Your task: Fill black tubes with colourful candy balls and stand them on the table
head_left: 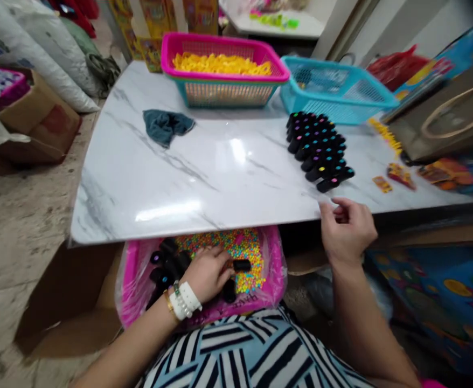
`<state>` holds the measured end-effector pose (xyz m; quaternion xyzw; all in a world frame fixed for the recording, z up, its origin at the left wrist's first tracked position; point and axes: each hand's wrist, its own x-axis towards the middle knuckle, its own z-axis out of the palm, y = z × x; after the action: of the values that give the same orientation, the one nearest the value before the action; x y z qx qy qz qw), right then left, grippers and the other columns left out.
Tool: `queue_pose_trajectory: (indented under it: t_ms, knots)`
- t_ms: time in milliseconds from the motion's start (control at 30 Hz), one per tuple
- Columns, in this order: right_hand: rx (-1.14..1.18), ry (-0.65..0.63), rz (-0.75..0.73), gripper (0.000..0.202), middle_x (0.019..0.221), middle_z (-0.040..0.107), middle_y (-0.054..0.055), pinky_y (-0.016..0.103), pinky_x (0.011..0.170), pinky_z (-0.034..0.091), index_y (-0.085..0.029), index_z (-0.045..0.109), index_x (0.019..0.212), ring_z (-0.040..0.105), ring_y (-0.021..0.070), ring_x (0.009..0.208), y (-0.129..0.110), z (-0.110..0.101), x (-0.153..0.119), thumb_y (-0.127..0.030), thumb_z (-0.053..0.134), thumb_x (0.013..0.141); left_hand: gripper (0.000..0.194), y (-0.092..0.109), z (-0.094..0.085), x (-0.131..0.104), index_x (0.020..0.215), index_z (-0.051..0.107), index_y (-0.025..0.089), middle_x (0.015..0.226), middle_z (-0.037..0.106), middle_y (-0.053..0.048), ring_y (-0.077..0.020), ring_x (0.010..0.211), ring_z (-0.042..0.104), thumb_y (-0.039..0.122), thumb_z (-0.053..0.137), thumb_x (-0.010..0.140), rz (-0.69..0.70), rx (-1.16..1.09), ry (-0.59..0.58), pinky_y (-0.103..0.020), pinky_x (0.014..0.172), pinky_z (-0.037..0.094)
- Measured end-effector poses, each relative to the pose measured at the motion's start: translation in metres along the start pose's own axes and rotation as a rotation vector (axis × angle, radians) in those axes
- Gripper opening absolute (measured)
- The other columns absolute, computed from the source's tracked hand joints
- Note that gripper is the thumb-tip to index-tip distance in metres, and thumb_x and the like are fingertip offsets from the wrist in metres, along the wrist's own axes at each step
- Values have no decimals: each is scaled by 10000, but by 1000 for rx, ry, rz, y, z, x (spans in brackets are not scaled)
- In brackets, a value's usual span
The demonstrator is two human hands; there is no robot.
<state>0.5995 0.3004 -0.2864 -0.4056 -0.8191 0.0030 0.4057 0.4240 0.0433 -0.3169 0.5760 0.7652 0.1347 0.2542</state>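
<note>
Black cylinders [242,264] beside fingers [221,258] of left hand [206,273]

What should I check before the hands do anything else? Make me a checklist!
1. Left hand inside the pink plastic bin: ok, above tiny multicoloured balls.
2. Left hand's grip: cannot tell.
3. Right hand empty: cannot tell, its curl hides the inside.
4. Black cylinders with coloured dots grouped on the white marbled table: ok.
5. Black cylinders in the bin neatly lined up: not ok, jumbled.
6. Crumpled dark-teal cloth away from both hands: ok.
</note>
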Motion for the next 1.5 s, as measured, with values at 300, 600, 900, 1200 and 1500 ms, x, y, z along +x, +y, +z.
queue_pose_trajectory:
  t_ms: [300, 600, 900, 1200, 1500]
  knots:
    - [268, -1100, -354, 365, 1006, 700, 125, 379, 777, 556, -134, 578, 1209, 670, 254, 904, -80, 5, -125, -246, 618, 864, 264, -6, -16, -13, 1074, 633, 187, 942, 628, -76, -229, 910, 589, 365, 509, 924, 78, 47, -4, -396, 847, 447]
    - [361, -1131, -648, 423, 1260, 583, 112, 376, 885, 527, -254, 533, 1317, 584, 243, 1117, -63, 12, -98, -178, 544, 900, 372, -2, -2, -29, 1222, 598, 347, 975, 627, -70, -250, 896, 592, 323, 589, 851, 290, 99, -176, -396, 795, 428]
    - [144, -1059, -775, 256, 968, 657, 131, 387, 749, 544, -116, 638, 1125, 594, 261, 907, -76, 20, -109, -162, 548, 889, 323, -1, -1, -25, 1091, 636, 273, 882, 654, -64, -256, 870, 596, 460, 628, 828, 233, 100, -182, -399, 806, 410]
    - [927, -1180, 37, 261, 976, 679, 65, 256, 662, 571, -179, 594, 1070, 669, 127, 730, -70, 7, -103, -238, 639, 820, 455, 0, -9, -26, 1016, 644, 256, 803, 659, -63, -263, 860, 604, 652, 541, 816, 169, 87, -151, -396, 797, 405]
    - [745, -912, -238, 367, 1108, 691, 58, 331, 888, 539, -212, 591, 1198, 653, 177, 986, -65, -1, -79, -141, 553, 840, 214, 12, -4, -20, 993, 578, 152, 886, 647, -90, -257, 853, 577, 214, 601, 789, 98, 171, -129, -402, 833, 430]
